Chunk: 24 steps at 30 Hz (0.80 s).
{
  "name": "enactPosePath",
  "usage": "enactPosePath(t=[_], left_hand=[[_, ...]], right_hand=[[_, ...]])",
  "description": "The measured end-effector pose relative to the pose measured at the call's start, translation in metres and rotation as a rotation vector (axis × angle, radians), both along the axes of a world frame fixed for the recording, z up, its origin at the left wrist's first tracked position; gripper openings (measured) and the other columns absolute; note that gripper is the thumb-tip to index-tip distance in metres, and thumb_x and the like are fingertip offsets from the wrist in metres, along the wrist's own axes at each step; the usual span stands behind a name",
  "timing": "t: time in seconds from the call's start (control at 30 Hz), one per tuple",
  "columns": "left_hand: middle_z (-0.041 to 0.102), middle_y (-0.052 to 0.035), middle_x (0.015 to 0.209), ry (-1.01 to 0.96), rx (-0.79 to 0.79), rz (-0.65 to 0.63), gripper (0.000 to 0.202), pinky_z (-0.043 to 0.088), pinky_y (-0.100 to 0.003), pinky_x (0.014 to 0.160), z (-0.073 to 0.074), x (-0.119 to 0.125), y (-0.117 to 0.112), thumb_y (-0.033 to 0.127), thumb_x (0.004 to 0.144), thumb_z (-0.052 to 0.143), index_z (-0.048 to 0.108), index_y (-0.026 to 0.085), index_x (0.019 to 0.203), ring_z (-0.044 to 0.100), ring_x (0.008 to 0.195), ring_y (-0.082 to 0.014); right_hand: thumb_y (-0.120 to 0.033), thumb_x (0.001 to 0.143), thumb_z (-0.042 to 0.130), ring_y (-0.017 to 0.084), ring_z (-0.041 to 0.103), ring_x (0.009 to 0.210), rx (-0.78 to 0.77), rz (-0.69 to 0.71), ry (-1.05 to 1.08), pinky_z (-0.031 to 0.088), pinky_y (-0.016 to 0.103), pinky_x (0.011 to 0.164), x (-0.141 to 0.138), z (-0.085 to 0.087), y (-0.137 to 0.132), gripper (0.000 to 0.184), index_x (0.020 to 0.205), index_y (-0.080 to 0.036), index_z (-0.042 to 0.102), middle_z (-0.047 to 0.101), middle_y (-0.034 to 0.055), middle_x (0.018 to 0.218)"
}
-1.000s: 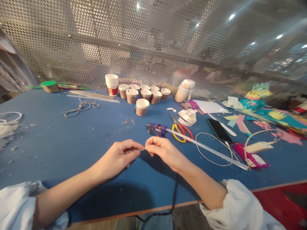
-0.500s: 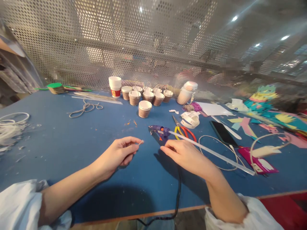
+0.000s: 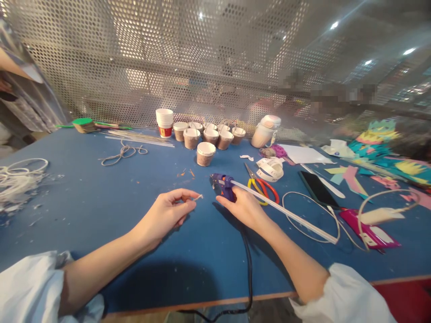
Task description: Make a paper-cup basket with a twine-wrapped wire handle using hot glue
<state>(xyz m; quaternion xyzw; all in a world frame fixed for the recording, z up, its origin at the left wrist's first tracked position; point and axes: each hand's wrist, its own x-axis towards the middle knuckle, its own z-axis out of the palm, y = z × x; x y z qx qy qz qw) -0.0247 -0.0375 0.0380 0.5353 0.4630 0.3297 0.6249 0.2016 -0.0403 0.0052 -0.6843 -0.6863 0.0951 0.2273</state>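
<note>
Between the thumb and forefinger of my left hand (image 3: 171, 211) a short piece of twine (image 3: 200, 197) is pinched, its pale end sticking out to the right. My right hand (image 3: 247, 208) is wrapped round the handle of a purple hot glue gun (image 3: 223, 185), whose nozzle points left. A long clear glue stick (image 3: 286, 211) runs from its back toward the lower right. Beyond both hands stands one twine-wrapped paper cup (image 3: 205, 154) with a white rim. Yellow and red handled scissors (image 3: 262, 187) lie just behind the glue gun.
A stack of paper cups (image 3: 164, 122) and several wrapped cups (image 3: 191, 138) stand at the back. Loose twine (image 3: 124, 152) lies left of them. At right are a tape measure (image 3: 270, 170), phone (image 3: 319, 188), white cable (image 3: 310, 240) and magenta packet (image 3: 370, 229). The glue gun's black cord (image 3: 249, 269) hangs over the front edge.
My right hand has moved left and closed round the glue gun's handle, and the gun with its stick has turned slightly. My left hand keeps its pinch on the twine.
</note>
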Motion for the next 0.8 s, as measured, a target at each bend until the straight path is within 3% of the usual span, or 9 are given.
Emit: enactPosePath(t=[0.1,0.23,0.37,0.53,0.67,0.8], left_hand=[[0.050,0.0035,0.063,0.007,0.061,0.014,0.033,0.030,-0.020,0.044,-0.001,0.000,0.000,0.037,0.069,0.070,0.070,0.015,0.093,0.036,0.046,-0.0052],[0.051,0.0033,0.066,0.037,0.137,0.039,0.029,0.029,-0.021,0.046,-0.003,0.000,0.002,0.036,0.069,0.070,0.072,0.016,0.089,0.036,0.049,-0.0059],[0.051,0.0040,0.060,0.059,0.164,0.077,0.025,0.028,-0.021,0.047,-0.001,-0.002,0.003,0.036,0.072,0.067,0.072,0.016,0.086,0.035,0.050,-0.0068],[0.051,0.0039,0.058,0.083,0.226,0.109,0.025,0.030,-0.022,0.049,-0.001,-0.003,0.006,0.037,0.073,0.067,0.072,0.016,0.084,0.037,0.051,-0.0083],[0.054,0.0024,0.065,0.089,0.220,0.136,0.026,0.030,-0.021,0.049,-0.004,-0.004,0.010,0.039,0.072,0.067,0.073,0.017,0.085,0.038,0.053,-0.0084],[0.054,0.0026,0.066,0.083,0.179,0.152,0.028,0.027,-0.021,0.048,-0.007,-0.004,0.012,0.040,0.072,0.068,0.072,0.016,0.087,0.036,0.052,-0.0073]], right_hand=[[-0.036,0.077,0.060,0.024,0.061,0.068,0.008,-0.058,0.065,0.045,0.032,0.061,-0.004,-0.006,0.008,0.024,0.089,-0.017,0.066,0.066,0.0064,0.073],[-0.025,0.072,0.052,0.019,0.056,0.059,0.019,-0.091,0.263,0.044,0.030,0.058,-0.004,0.001,0.005,0.017,0.080,-0.016,0.064,0.060,0.0009,0.062],[-0.024,0.074,0.052,0.018,0.059,0.065,0.068,-0.004,0.479,0.048,0.030,0.063,-0.008,0.013,-0.015,0.013,0.075,-0.017,0.063,0.065,0.0027,0.069],[-0.029,0.081,0.056,0.015,0.058,0.059,0.047,0.214,0.695,0.050,0.027,0.057,-0.020,0.024,-0.038,0.016,0.091,-0.019,0.063,0.064,0.0015,0.073],[-0.034,0.081,0.060,0.011,0.049,0.052,0.101,0.166,0.568,0.044,0.022,0.050,-0.024,0.028,-0.047,0.014,0.079,-0.021,0.059,0.055,-0.0026,0.061],[-0.033,0.080,0.062,0.009,0.043,0.046,0.171,0.219,0.376,0.039,0.021,0.047,-0.027,0.028,-0.051,0.016,0.072,-0.021,0.053,0.051,-0.0051,0.055]])
